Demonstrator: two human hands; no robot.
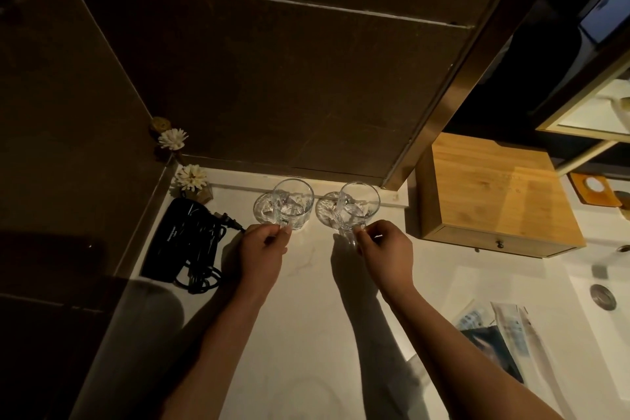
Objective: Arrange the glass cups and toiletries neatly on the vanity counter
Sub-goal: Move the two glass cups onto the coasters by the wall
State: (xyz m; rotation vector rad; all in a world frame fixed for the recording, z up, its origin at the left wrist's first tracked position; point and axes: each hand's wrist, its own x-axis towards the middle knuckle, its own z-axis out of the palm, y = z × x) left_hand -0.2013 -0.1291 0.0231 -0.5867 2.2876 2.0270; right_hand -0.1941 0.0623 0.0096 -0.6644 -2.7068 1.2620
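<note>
Two clear glass cups with handles stand upright near the back wall of the white vanity counter (pixel 306 283). My left hand (pixel 262 252) pinches the handle of the left glass cup (pixel 293 203). My right hand (pixel 383 249) grips the handle of the right glass cup (pixel 358 206). Each cup sits beside or partly on a round glass coaster: the left coaster (pixel 263 210) and the right coaster (pixel 327 210). Several wrapped toiletry packets (pixel 504 331) lie flat at the front right of the counter.
A black hair dryer (pixel 185 242) with a coiled cord lies at the left, by a small vase of white flowers (pixel 191 179). A wooden drawer box (pixel 494 194) stands to the right of the cups. The sink drain (pixel 602 297) is at the far right.
</note>
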